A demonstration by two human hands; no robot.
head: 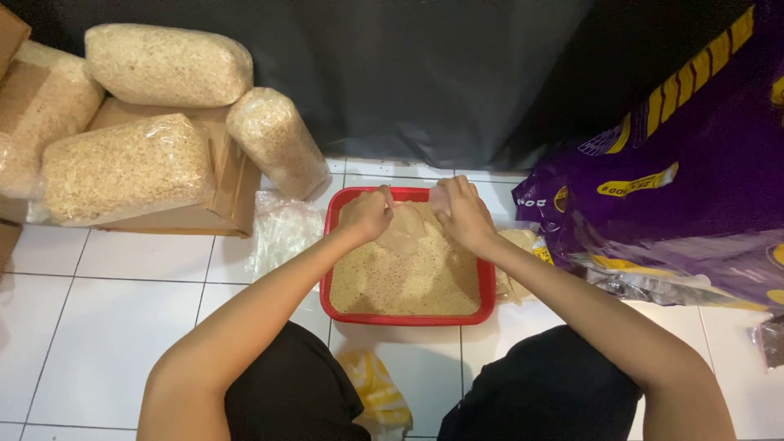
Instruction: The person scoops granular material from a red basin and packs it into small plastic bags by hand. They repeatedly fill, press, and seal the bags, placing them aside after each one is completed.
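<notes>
Hands: left (369, 214) and right (462, 212) pinch a clear bag's (411, 231) mouth between fingertips, stretching it apart so the bag hangs below them over the grain-filled red tub (488, 287).

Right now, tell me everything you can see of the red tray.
The red tray is a shallow, roughly square basin, plastic by the look, with rounded corners and a raised rim. It sits flat on the white tiled floor, between the person's knees and a dark cloth backdrop. Pale tan grain nearly fills it. The left hand and right hand hold a thin clear bag over its far half. A crumpled clear plastic sheet lies against its left side.
</notes>
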